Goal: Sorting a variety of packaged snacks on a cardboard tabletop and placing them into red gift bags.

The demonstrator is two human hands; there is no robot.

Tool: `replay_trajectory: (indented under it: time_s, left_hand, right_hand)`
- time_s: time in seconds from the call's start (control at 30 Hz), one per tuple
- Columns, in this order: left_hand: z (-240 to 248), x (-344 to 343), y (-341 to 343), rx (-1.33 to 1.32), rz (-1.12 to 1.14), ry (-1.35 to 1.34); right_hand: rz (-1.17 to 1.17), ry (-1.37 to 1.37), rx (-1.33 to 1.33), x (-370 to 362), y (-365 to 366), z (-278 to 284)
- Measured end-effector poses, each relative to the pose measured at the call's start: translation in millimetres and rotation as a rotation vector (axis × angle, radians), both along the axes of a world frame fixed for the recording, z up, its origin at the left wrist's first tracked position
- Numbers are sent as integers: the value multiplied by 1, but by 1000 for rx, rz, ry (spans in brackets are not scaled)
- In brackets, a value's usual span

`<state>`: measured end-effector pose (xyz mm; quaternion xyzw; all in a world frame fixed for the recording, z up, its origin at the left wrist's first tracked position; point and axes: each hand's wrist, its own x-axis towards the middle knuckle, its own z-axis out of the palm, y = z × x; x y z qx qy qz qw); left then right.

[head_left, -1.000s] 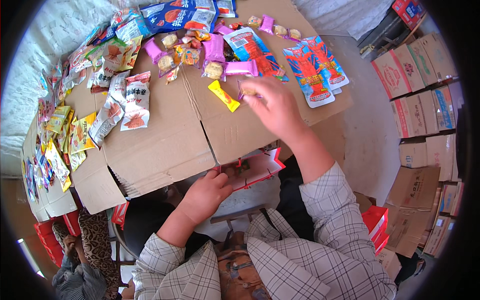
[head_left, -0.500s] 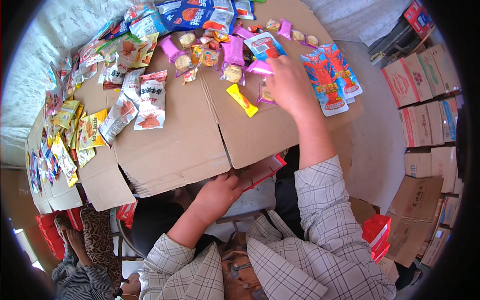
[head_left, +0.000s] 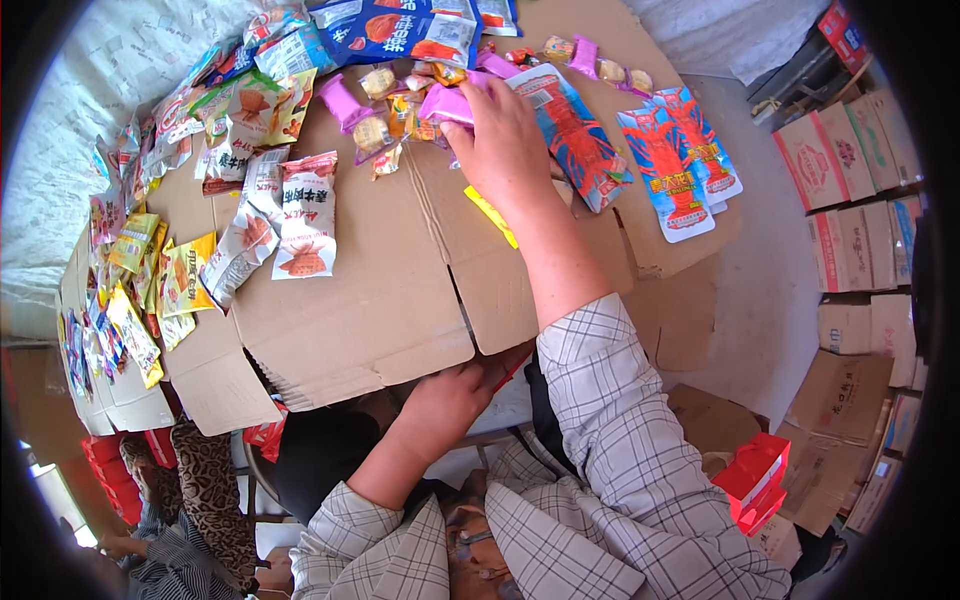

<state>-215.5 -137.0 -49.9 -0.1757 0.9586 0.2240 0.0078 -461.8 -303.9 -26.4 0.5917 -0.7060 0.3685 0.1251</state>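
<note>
My right hand (head_left: 505,145) reaches over the cardboard tabletop (head_left: 350,320), thumb and fingers closed around a purple-wrapped snack packet (head_left: 445,106). Under its wrist a yellow stick-shaped packet (head_left: 488,214) is partly covered. Beside the hand lies a blue pouch with a red lobster picture (head_left: 575,130). At the table's near edge my left hand (head_left: 445,405) has its fingers curled on a red paper box (head_left: 514,366), mostly hidden beneath the cardboard. Left of the right hand are a purple packet (head_left: 343,103) and a round biscuit in clear wrap (head_left: 371,135).
More lobster pouches (head_left: 665,180) lie to the right. White-and-red snack bags (head_left: 305,215) and yellow packets (head_left: 185,270) cover the left side; large blue bags (head_left: 395,35) lie at the back. Cartons (head_left: 845,240) are stacked far right. Another person's striped sleeve (head_left: 190,550) shows lower left.
My right hand has moved left from beside the lobster pouch and closed on a purple packet. The red box has slipped further under the table edge with my left hand on it.
</note>
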Motion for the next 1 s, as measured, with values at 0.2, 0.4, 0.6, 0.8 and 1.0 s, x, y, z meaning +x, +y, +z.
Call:
replay_trajectory:
  time_s: [0.2, 0.4, 0.6, 0.8, 1.0]
  left_hand:
    - [4, 1, -2, -67, 22, 44]
    - [11, 6, 1, 17, 13, 8]
    - [23, 18, 1, 56, 54, 142]
    - [30, 18, 3, 97, 28, 188]
    - [27, 13, 8, 97, 58, 219]
  right_hand:
    - [43, -158, 70, -3, 1, 6]
    - [294, -1040, 29, -16, 30, 43]
    - [704, -1051, 465, -28, 110, 55]
    - [955, -617, 920, -40, 188, 49]
    - [901, -604, 1065, -30, 193, 53]
